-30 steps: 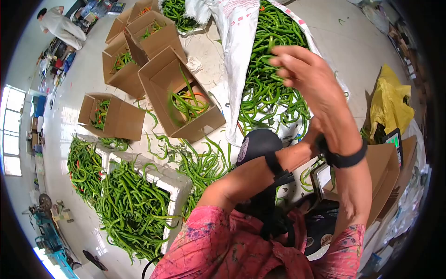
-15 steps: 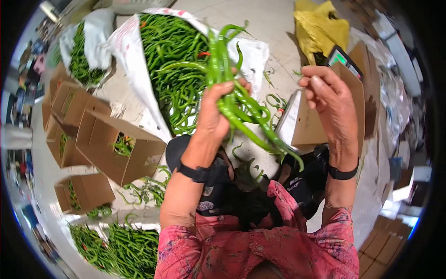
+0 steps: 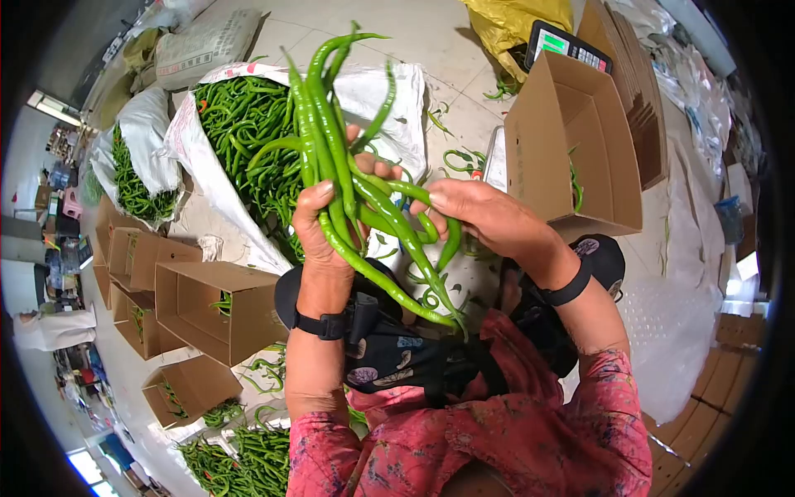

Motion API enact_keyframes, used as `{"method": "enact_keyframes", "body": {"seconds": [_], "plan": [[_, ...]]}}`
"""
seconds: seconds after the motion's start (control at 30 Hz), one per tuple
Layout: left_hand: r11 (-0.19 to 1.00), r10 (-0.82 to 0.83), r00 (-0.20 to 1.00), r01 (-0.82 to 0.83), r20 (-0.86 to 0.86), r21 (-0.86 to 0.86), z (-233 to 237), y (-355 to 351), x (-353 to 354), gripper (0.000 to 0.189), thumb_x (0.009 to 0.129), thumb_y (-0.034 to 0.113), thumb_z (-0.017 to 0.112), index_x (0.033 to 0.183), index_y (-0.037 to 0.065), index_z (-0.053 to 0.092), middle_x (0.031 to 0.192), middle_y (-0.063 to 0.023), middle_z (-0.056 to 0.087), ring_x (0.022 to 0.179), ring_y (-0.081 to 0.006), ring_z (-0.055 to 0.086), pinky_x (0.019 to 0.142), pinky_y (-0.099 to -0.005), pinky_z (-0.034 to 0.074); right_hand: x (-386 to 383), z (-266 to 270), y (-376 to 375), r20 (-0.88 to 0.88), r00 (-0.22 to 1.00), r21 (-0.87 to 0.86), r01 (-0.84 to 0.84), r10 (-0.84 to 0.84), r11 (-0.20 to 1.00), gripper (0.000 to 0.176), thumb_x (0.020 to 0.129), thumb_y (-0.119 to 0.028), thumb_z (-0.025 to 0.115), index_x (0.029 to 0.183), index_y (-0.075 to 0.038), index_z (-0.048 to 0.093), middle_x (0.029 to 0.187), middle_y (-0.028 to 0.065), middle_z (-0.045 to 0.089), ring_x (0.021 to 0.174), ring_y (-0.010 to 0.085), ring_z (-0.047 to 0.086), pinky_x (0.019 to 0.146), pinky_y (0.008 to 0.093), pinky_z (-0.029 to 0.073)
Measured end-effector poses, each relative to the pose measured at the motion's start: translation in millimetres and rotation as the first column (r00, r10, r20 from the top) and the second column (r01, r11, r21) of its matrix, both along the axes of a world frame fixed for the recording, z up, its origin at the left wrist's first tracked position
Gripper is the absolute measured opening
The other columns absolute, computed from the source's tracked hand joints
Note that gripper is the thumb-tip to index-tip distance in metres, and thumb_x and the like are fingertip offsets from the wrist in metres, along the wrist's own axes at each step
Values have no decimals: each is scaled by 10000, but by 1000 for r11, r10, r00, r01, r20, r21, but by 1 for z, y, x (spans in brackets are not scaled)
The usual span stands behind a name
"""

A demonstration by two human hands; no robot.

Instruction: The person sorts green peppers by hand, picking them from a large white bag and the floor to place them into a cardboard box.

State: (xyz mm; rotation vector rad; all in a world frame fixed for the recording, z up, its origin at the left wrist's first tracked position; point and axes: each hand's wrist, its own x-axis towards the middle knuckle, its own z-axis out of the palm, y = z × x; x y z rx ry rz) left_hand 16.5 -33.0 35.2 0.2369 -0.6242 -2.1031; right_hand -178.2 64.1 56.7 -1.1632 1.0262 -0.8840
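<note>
My left hand (image 3: 319, 228) grips a bunch of long green peppers (image 3: 331, 124) that fan upward and trail down past my wrist. My right hand (image 3: 480, 214) meets the bunch from the right, its fingers closed on the curled lower peppers (image 3: 431, 232). Both hands are above my knees, in front of a white sack (image 3: 389, 91) spread open with a heap of green peppers (image 3: 240, 124). Both wrists wear black bands.
An open cardboard box (image 3: 571, 149) lies on its side at right, with a scale display (image 3: 567, 45) and a yellow bag (image 3: 517, 16) behind. Several open boxes (image 3: 211, 311) stand at left. More peppers fill a second sack (image 3: 132, 174) and a pile (image 3: 240, 451) at bottom left. A person in white (image 3: 50, 327) is at the far left.
My right hand came down from beside the box and closed on the bunch in my left hand. The view turned right, bringing the box and scale closer to the middle.
</note>
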Motion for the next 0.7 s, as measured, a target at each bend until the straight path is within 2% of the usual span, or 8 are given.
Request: {"method": "enact_keyframes", "body": {"seconds": [0.1, 0.17, 0.23, 0.33, 0.37, 0.43, 0.47, 0.7], "plan": [[998, -44, 999, 43, -8, -50, -3, 0, -6, 768, 754, 279, 615, 1423, 2, 360, 1023, -119, 599, 1040, -280, 587, 1080, -516, 387, -8, -6, 8, 161, 982, 61, 92, -100, 994, 473, 1004, -416, 470, 1121, 24, 598, 793, 9, 536, 728, 93, 487, 683, 229, 402], [999, -40, 999, 41, 27, -29, -1, 2, -10, 756, 760, 265, 619, 1423, 5, 362, 1050, -136, 607, 1062, -291, 586, 1072, -522, 398, -13, 3, 13, -48, 973, -53, 225, -227, 973, 389, 1001, -322, 475, 1036, 36, 623, 810, 12, 551, 748, 99, 507, 700, 229, 420], [999, -45, 997, 46, 56, -7, -1, 2, -14, 745, 767, 250, 623, 1423, 9, 365, 1077, -154, 614, 1084, -302, 584, 1064, -527, 410, -15, 0, 18, -44, 956, -72, 287, -291, 955, 396, 1005, -316, 460, 1023, 47, 618, 804, 20, 551, 740, 106, 512, 694, 230, 425], [999, -9, 1000, 10, 29, -38, -4, -6, -10, 742, 778, 231, 641, 1426, 9, 355, 1102, -171, 613, 1092, -307, 586, 1031, -541, 443, -33, -7, 22, 88, 910, 31, 404, -405, 914, 389, 1027, -303, 437, 1091, 52, 583, 801, 14, 529, 707, 98, 510, 664, 240, 448], [1000, 4, 996, -4, -84, -3, -6, -9, -7, 722, 798, 200, 627, 1434, 14, 342, 1087, -144, 599, 1071, -285, 582, 1046, -525, 432, -38, -11, 22, 89, 906, 32, 413, -414, 910, 389, 1027, -303, 437, 1091, 52, 583, 801, 14, 529, 707, 98, 510, 664, 240, 448], [997, 25, 977, -10, -211, 71, -6, -11, -3, 701, 815, 163, 610, 1442, 21, 333, 1065, -110, 575, 1056, -261, 570, 1057, -504, 419, -47, -14, 26, 415, 721, 252, 495, -555, 831, 367, 1039, -257, 416, 1128, 72, 551, 822, 27, 529, 696, 106, 505, 650, 242, 448], [996, 17, 972, 3, -233, 85, -6, -13, -1, 690, 826, 156, 601, 1445, 21, 330, 1052, -88, 557, 1060, -248, 555, 1062, -498, 405, -50, -12, 28, 453, 675, 288, 507, -582, 812, 362, 1043, -244, 413, 1163, 76, 532, 843, 38, 536, 693, 111, 506, 640, 247, 449], [997, -31, 993, 38, -117, 62, -12, -11, -1, 760, 808, 176, 618, 1474, 18, 287, 1058, -88, 559, 1040, -236, 549, 1018, -487, 425, -66, -12, 32, 470, 638, 293, 538, -609, 790, 382, 1042, -259, 429, 1169, 80, 552, 852, 51, 565, 695, 121, 533, 644, 247, 473]]}}
